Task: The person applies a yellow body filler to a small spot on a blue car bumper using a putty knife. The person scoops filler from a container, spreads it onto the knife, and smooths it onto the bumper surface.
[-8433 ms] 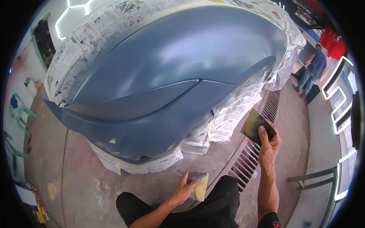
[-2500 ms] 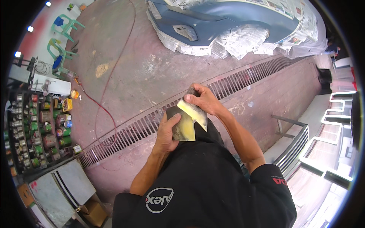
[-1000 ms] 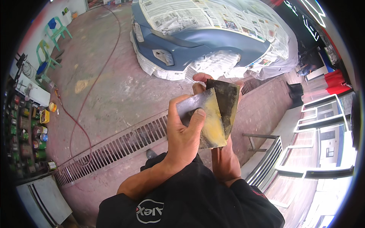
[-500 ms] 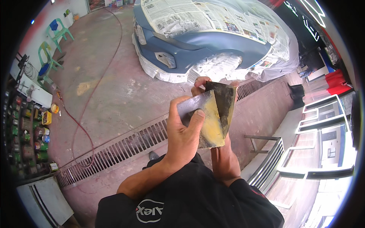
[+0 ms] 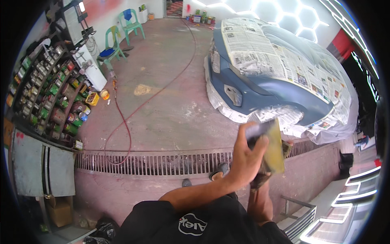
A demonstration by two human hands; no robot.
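Note:
My left hand (image 5: 248,158) is closed round a flat, thin square putty spreader (image 5: 275,152), thumb lying across its face. The face is grey near the thumb and smeared yellow toward the outer edge. Behind it, my right hand (image 5: 261,190) is mostly hidden. It holds a second flat plate, dark and stained (image 5: 287,149), of which only an edge shows past the spreader. Both plates are close together in front of my chest; whether they touch, I cannot tell. Motion blurs both hands slightly.
Beyond the floor grate (image 5: 162,162) stands a blue-grey car (image 5: 280,95) masked with newspaper and plastic sheet. A red hose (image 5: 152,91) loops over the floor. Left are racks of paint cans (image 5: 53,95), green chairs (image 5: 131,26) and a grey cabinet (image 5: 28,171). A metal frame (image 5: 302,219) is at lower right.
My view has swung left and up, so the car appears farther right and more racks show. The left spreader has turned more upright and now covers most of the right plate.

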